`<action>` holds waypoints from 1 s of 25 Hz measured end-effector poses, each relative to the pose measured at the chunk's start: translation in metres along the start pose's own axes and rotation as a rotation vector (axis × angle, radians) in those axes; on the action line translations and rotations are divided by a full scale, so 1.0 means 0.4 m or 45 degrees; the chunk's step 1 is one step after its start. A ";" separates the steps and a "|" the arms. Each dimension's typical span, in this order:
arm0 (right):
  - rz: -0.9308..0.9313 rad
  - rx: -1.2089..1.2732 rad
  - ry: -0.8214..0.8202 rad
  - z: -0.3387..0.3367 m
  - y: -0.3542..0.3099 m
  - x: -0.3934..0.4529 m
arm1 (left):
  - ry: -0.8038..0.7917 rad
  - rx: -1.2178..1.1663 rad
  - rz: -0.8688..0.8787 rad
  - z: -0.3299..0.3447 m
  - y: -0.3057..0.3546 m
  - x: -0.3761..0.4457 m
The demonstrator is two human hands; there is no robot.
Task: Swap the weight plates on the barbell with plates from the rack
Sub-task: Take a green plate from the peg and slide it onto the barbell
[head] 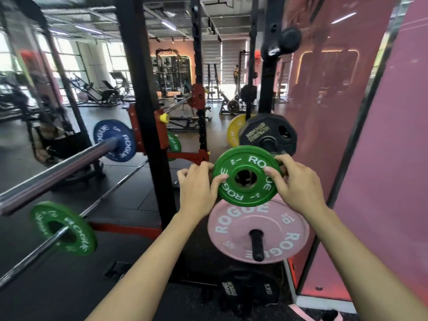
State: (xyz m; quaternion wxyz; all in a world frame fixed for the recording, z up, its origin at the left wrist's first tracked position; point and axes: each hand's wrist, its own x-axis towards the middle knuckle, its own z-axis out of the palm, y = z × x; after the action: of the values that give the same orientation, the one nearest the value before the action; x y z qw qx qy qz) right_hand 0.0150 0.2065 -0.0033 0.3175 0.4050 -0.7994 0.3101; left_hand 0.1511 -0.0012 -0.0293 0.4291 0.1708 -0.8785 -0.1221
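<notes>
While the round, matte green plate (246, 176) sits upright before the rack's pink plate (258, 230), left hand (196, 189) and right hand (296, 181) pinch its opposite rims, fingers curled.

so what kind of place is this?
A gym, almost certainly: both hands hold a green Rogue plate at a plate rack with a pink plate, beside a loaded barbell.

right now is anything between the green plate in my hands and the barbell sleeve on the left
Yes. The black rack upright stands between the small green plate, gripped by the left hand and right hand, and the barbell sleeve; carry it round.
</notes>
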 end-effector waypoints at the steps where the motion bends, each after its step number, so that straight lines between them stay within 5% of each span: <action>1: -0.022 0.030 -0.014 0.012 -0.055 -0.014 | 0.019 0.034 -0.018 -0.055 -0.034 -0.030; 15: -0.581 0.589 -0.239 0.238 -0.916 -0.154 | 0.341 0.618 -0.526 -0.828 -0.406 -0.523; 25: -0.669 0.756 -0.341 0.362 -1.068 -0.109 | 0.434 0.753 -0.712 -0.914 -0.496 -0.546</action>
State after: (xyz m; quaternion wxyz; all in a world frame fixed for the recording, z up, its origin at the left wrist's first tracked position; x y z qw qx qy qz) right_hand 0.3590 -0.0877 -0.0221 0.1485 0.7059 -0.5789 0.3802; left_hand 0.6060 -0.1187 -0.0364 0.4509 0.5353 -0.7123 0.0531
